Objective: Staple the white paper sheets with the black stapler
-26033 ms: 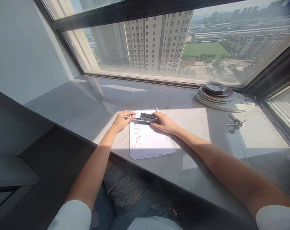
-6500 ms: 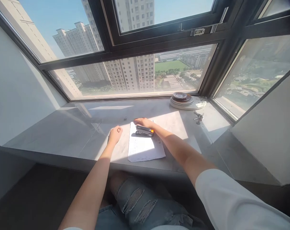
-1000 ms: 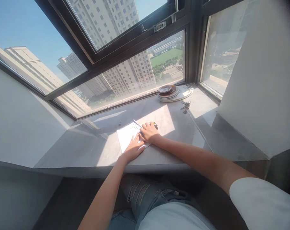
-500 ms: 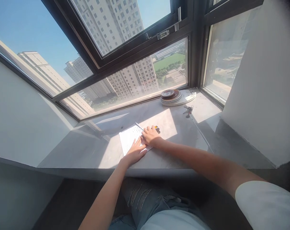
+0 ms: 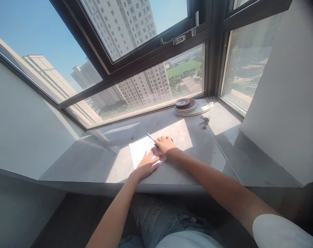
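A white sheet of paper (image 5: 138,148) with small dark marks lies on the sill, its upper right edge looking raised or folded. My left hand (image 5: 148,162) rests flat on it, open, fingers spread. Just to the right, my right hand (image 5: 165,145) is closed over a small dark object (image 5: 156,146) at the paper's right side. Most of that object is hidden under the fingers, so I cannot tell its kind.
A stack of plates (image 5: 185,106) stands by the window corner. Keys (image 5: 205,121) lie in front of it. The grey sill (image 5: 76,162) ends at a front edge above my legs. Dark window frames (image 5: 212,62) and a white wall (image 5: 272,113) border it.
My right hand now covers the dark object, whose yellow-orange patch showed beyond the fingers before. My left hand stays on the paper. The view has shifted slightly.
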The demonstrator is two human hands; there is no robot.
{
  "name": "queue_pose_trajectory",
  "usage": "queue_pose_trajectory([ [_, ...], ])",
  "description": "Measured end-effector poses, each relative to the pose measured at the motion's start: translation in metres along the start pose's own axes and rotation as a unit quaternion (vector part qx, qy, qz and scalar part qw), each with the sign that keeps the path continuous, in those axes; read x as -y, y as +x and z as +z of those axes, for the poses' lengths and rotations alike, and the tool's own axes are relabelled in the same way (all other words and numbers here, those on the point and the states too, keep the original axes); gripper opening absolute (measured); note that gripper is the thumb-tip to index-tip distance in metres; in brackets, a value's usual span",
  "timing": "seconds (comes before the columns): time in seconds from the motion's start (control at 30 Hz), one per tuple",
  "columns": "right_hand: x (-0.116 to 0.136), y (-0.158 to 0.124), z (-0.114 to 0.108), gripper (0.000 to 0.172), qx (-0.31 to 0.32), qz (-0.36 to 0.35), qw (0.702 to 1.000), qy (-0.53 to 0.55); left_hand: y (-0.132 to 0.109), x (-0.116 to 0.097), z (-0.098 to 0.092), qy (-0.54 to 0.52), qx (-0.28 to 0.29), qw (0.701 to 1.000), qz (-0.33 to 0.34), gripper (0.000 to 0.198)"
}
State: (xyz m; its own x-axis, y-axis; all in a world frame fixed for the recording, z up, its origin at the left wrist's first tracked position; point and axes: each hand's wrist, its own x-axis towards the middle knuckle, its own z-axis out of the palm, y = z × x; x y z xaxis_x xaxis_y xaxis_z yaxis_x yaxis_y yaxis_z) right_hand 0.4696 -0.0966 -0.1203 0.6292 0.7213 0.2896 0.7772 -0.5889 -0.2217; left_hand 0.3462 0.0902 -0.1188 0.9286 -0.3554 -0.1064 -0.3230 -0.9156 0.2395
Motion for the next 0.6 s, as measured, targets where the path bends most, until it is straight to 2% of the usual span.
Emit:
queue_pose_trajectory([
  [0.13,-0.035,-0.001,-0.016,0.034,0.035,-0.079,0.994,0.062,-0.002,-0.001,-0.001,-0.007,0.013,1.0,-0.006,0.057],
  [0.27,-0.063,-0.005,-0.026,0.018,0.049,-0.015,0.995,0.082,-0.004,0.001,0.0,-0.014,0.0,1.0,-0.006,0.056],
  [0.37,-0.076,-0.006,-0.026,0.009,0.007,0.06,0.995,0.076,-0.005,-0.002,-0.001,-0.018,-0.002,1.0,-0.003,0.055],
  [0.43,-0.078,-0.005,-0.023,0.008,-0.043,0.112,0.989,0.082,-0.005,-0.007,-0.003,-0.02,0.008,1.0,0.006,0.056],
  [0.5,-0.073,-0.002,-0.019,0.01,-0.097,0.152,0.976,0.119,-0.003,-0.015,-0.004,-0.021,0.014,0.999,0.022,0.057],
  [0.6,-0.057,0.003,-0.011,0.013,-0.16,0.169,0.949,0.214,0.002,-0.029,-0.003,-0.02,0.005,0.997,0.071,0.057],
])
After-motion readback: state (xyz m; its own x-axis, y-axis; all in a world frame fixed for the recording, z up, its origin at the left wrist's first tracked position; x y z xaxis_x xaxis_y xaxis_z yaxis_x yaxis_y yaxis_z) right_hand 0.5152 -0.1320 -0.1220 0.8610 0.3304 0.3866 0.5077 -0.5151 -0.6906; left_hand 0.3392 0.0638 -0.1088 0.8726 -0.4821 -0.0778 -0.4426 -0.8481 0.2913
